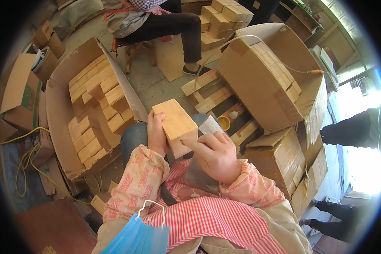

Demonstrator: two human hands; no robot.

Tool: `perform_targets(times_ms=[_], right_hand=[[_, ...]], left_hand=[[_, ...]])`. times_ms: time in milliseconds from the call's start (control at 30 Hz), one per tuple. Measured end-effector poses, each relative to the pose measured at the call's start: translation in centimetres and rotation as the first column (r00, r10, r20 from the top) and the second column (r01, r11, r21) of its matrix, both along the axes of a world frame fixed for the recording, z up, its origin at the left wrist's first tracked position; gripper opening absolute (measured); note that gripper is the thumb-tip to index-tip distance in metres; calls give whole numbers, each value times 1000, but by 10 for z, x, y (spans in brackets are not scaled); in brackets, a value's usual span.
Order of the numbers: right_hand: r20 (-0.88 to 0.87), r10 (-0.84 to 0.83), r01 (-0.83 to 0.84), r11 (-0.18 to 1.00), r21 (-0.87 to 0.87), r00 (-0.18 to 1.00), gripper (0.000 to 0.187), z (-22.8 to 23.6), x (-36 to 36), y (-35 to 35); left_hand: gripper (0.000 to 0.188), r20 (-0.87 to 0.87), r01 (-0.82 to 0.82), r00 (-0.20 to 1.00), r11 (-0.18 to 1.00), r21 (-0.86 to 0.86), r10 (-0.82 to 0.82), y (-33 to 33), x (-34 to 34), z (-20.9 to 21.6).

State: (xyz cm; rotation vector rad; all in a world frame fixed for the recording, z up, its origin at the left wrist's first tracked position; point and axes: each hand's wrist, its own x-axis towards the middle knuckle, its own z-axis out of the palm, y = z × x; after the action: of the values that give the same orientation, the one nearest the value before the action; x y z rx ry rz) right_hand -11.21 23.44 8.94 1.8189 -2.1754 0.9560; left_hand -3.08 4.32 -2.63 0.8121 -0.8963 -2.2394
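Holding a wooden block (175,118) above the lap (133,137), right of an open box (58,118), and clasping its left side with the left hand (156,133). Touching its near end with the right hand (218,156), extending the index finger and perhaps pinching a grey sheet (210,126) in the curled fingers, without showing that grip clearly. Probably calling for keeping the left hold firm, tilting that end into view, and pressing only lightly.

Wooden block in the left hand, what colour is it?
The block is light tan, best seen in the head view.
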Motion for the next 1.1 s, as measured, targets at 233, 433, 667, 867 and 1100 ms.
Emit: perform_targets(times_ms=[233,433,667,867,1100], right_hand=[[-31,-154,153,987,-43,988,33,-14,-23,15],[-11,-140,139,989,-45,990,33,-20,-25,11],[6,-78,78,997,-23,997,32,-22,-11,-1],[389,-103,71,993,97,916,33,-10,-6,12],[218,-198,29,801,598,956,44,-20,10,59]], left_hand=[[55,13,14,1000,1000,-8,-14,0,0,0],[55,0,17,1000,1000,-2,-17,-1,0,-4],[56,-24,41,999,999,26,-40,-1,0,-5],[56,-5,31,1000,999,12,-30,-2,1,-5],[57,8,27,1000,999,18,-27,-2,1,-6]])
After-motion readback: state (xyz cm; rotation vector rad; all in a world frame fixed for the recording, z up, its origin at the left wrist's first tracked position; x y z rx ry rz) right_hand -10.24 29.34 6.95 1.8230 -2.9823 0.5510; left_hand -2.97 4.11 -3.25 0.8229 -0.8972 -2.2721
